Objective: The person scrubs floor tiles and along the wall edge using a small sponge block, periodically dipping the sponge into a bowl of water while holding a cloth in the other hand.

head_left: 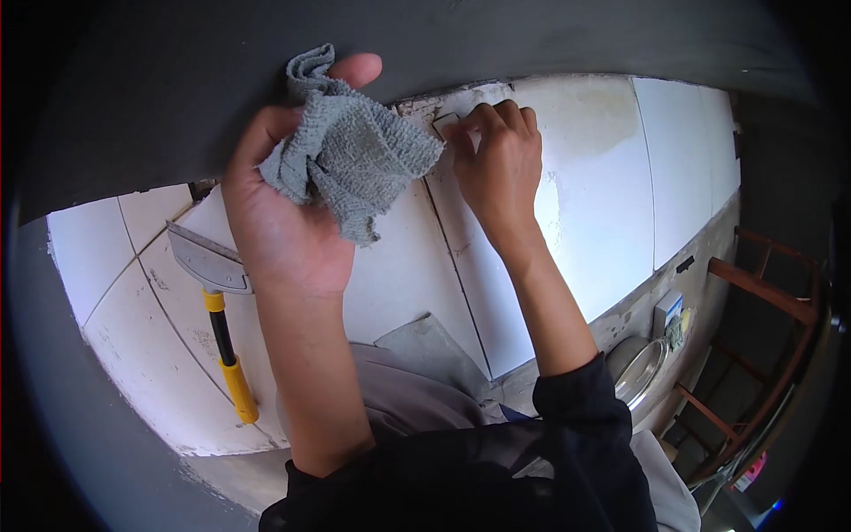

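Left grip [288, 235]: grey cloth [359, 151] bunched over fingers, upper palm.

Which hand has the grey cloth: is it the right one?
No, the left hand holds the grey cloth, its palm turned towards the camera.

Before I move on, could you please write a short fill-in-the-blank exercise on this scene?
1. The left hand, its ____ facing the camera, holds the crumpled grey-green textured cloth.
2. The wide-headed metal scraper has a straight handle coloured black and ____.
3. The right hand is over smooth, glossy tiles whose main colour is ____.
4. The reddish-brown slatted frame stands at the picture's ____ side.

Missing words: palm; yellow; white; right.
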`<state>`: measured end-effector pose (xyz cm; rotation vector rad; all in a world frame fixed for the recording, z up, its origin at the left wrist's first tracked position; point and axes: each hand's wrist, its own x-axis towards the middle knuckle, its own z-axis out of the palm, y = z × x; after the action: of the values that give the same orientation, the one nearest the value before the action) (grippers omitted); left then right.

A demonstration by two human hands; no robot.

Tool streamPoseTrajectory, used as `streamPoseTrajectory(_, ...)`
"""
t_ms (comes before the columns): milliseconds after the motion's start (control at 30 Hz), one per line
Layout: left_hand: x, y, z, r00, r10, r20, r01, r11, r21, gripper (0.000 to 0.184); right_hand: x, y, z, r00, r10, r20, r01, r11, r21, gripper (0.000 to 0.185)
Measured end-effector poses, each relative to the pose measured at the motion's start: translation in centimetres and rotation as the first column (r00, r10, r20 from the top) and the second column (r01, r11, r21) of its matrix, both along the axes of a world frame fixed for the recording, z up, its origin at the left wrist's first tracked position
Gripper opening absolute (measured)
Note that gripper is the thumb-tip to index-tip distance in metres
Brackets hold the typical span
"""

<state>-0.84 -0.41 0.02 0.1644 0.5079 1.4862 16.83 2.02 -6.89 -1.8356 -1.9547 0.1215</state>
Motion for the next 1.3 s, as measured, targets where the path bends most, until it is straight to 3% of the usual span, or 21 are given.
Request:
streamPoseTrajectory(100, 0.0, -0.1, -0.1, 1.0, 0.007, -0.018, -0.007, 1.0, 0.027, 0.039, 0.3, 2.2, -0.6, 1.0, -0.015, -0.002, 0.015, 0.997, 0.073, 0.007)
streamPoseTrajectory(333, -0.1, 0.0, -0.3, 0.998, -0.015, 0.056, 0.013, 0.999, 0.032, 0.04, 0.6, -1.9, -0.6, 0.998, -0.058, -0.04, 0.058, 0.998, 0.021, 0.007)
streamPoseTrajectory(433, 0.6, 0.1, 0.9, 0.981, 0.047, -0.188, -0.074, 0.988, -0.137, 0.044, -0.3, 0.4, -1.4, 0.995, -0.085, -0.051, 0.089, 0.992, 0.089, 0.007)
streamPoseTrajectory(533, 1.9, 0.4, 2.7, 0.948, 0.13, -0.29, -0.214, 0.936, -0.279, 0.044, -0.5, 1.2, -0.8, 0.988, -0.134, -0.073, 0.139, 0.987, 0.077, 0.008)
streamPoseTrajectory(633, 1.4, 0.1, 1.7, 0.959, 0.112, -0.262, -0.163, 0.969, -0.184, 0.043, -0.2, -0.6, -0.5, 0.989, -0.119, -0.085, 0.124, 0.991, 0.055, 0.007)
streamPoseTrajectory(733, 0.1, -0.2, -0.3, 0.98, 0.014, -0.201, -0.008, 0.999, 0.031, 0.043, -0.3, -1.5, -0.9, 0.988, -0.115, -0.1, 0.124, 0.989, 0.08, 0.007)
streamPoseTrajectory(833, -0.1, -0.1, 0.0, 0.986, 0.0, -0.167, -0.007, 0.999, -0.04, 0.043, -0.9, 1.4, -1.5, 0.984, -0.134, -0.115, 0.152, 0.974, 0.168, 0.007)
streamPoseTrajectory(933, 1.4, 0.2, 1.6, 0.96, 0.115, -0.254, -0.172, 0.961, -0.215, 0.043, -0.6, 0.5, -1.3, 0.986, -0.145, -0.083, 0.157, 0.975, 0.155, 0.008)
streamPoseTrajectory(1067, 0.8, 0.1, 0.6, 0.979, 0.07, -0.191, -0.095, 0.988, -0.123, 0.043, -0.7, -2.5, -1.1, 0.978, -0.149, -0.143, 0.162, 0.983, 0.081, 0.008)
streamPoseTrajectory(1167, 0.3, -0.3, 0.3, 0.981, 0.037, -0.193, -0.054, 0.995, -0.083, 0.043, -1.4, 0.1, -0.8, 0.968, -0.193, -0.157, 0.196, 0.981, 0.001, 0.007)
streamPoseTrajectory(1200, 0.2, -0.2, 0.2, 0.974, 0.045, -0.22, -0.067, 0.994, -0.092, 0.043, -1.6, 0.8, -0.7, 0.973, -0.2, -0.112, 0.206, 0.977, 0.049, 0.004)
streamPoseTrajectory(1300, 0.6, 0.0, 0.5, 0.967, 0.073, -0.246, -0.102, 0.989, -0.108, 0.043, 0.5, 1.6, -1.0, 0.994, -0.057, -0.094, 0.058, 0.998, 0.006, 0.003)
